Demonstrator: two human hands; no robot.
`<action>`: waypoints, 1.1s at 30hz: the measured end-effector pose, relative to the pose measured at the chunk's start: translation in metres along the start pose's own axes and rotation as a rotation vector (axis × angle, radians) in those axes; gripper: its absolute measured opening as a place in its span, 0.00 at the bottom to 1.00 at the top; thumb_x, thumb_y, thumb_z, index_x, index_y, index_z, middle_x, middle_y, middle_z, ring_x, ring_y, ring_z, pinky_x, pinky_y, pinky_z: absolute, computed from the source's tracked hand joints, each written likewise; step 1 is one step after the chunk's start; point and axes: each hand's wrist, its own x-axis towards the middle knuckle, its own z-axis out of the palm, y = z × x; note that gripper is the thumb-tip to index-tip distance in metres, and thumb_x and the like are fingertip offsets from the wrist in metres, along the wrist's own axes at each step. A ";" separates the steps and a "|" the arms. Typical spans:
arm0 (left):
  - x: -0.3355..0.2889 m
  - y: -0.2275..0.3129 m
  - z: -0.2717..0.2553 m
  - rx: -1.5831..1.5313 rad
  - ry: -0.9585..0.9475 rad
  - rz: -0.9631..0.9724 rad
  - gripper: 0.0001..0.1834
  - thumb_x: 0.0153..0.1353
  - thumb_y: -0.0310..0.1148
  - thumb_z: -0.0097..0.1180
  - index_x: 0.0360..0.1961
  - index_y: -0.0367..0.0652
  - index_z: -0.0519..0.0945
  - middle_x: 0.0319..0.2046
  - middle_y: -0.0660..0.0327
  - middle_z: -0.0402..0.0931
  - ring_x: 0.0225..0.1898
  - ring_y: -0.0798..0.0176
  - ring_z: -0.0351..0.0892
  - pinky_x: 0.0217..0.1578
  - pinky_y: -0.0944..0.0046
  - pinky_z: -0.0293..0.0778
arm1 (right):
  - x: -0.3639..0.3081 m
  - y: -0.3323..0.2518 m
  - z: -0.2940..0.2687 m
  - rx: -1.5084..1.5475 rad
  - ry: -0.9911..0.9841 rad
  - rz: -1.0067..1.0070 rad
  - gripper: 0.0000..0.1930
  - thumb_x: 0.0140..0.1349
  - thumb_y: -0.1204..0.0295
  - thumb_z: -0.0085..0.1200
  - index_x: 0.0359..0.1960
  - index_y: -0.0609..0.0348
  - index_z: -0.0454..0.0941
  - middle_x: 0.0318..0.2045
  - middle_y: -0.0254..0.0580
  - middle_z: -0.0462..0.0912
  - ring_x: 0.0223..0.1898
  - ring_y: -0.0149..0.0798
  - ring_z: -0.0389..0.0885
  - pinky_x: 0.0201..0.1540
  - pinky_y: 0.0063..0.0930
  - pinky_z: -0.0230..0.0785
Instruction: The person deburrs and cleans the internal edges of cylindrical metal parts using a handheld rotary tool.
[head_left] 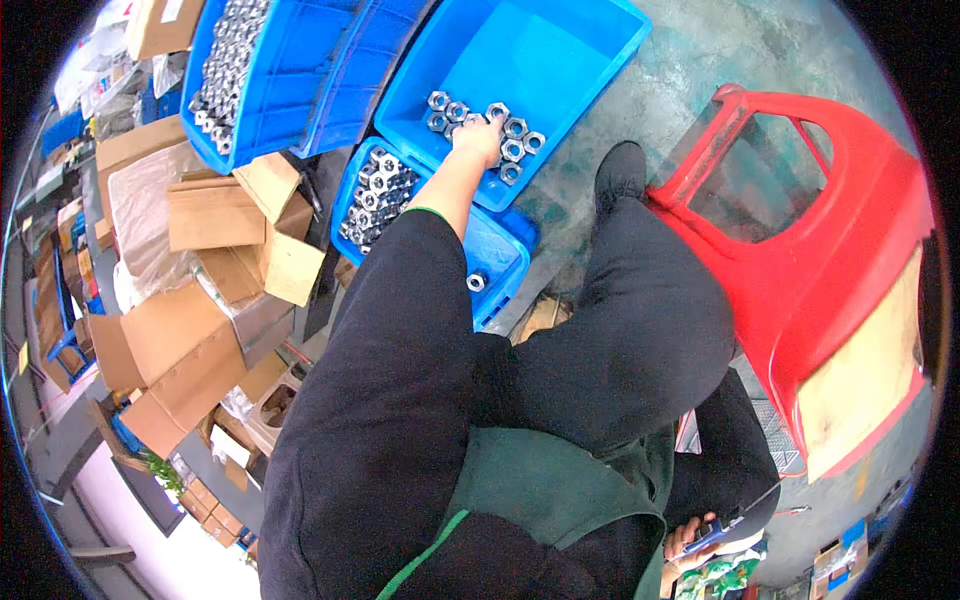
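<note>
My left hand (pixel 476 140) reaches down into a large blue plastic bin (pixel 590 50), among loose silver hex nuts (pixel 513 150) on its floor. Its fingers are curled, closed on a hex nut (pixel 497 112) by the thumb; what lies under the palm is hidden. Low on the right, beside a dark trouser leg, my right hand (pixel 684 545) is wrapped round a slim blue-handled tool (pixel 712 536) with a thin shaft. It is small in view, and the tool's exact kind does not show.
Smaller blue bins below hold a heap of nuts (pixel 375 195) and a single nut (pixel 477 282). Another blue bin (pixel 290 70) at upper left is full of nuts. Opened cardboard boxes (pixel 180 340) crowd the left. A red plastic chair (pixel 800 250) stands right of my dark shoe (pixel 620 172).
</note>
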 end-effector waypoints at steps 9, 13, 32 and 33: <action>0.044 -0.016 0.021 0.130 -0.119 -0.018 0.22 0.62 0.34 0.46 0.59 0.56 0.69 0.55 0.54 0.71 0.58 0.52 0.70 0.55 0.49 0.66 | -0.009 -0.002 0.001 -0.016 0.128 0.008 0.36 0.61 0.43 0.49 0.64 0.50 0.54 0.29 0.50 0.71 0.14 0.41 0.68 0.10 0.32 0.60; 0.034 -0.032 0.022 0.200 -0.122 -0.008 0.32 0.60 0.30 0.48 0.66 0.67 0.60 0.58 0.52 0.68 0.59 0.51 0.69 0.55 0.47 0.66 | 0.002 0.000 0.002 -0.031 -0.091 0.083 0.37 0.62 0.41 0.43 0.67 0.45 0.49 0.55 0.55 0.73 0.14 0.37 0.65 0.13 0.30 0.61; -0.088 -0.008 0.038 -0.992 0.207 0.550 0.19 0.65 0.24 0.47 0.58 0.35 0.69 0.52 0.53 0.73 0.52 0.61 0.73 0.55 0.64 0.66 | 0.022 0.024 0.052 -0.052 -0.190 -0.030 0.37 0.58 0.47 0.53 0.58 0.67 0.66 0.29 0.55 0.75 0.17 0.37 0.74 0.14 0.25 0.64; -0.095 -0.002 0.030 -1.001 0.233 0.527 0.19 0.65 0.24 0.47 0.57 0.35 0.69 0.52 0.53 0.73 0.52 0.61 0.73 0.55 0.63 0.66 | 0.022 0.024 0.048 -0.028 -0.203 -0.048 0.35 0.59 0.48 0.53 0.57 0.68 0.66 0.29 0.55 0.76 0.17 0.37 0.74 0.14 0.25 0.64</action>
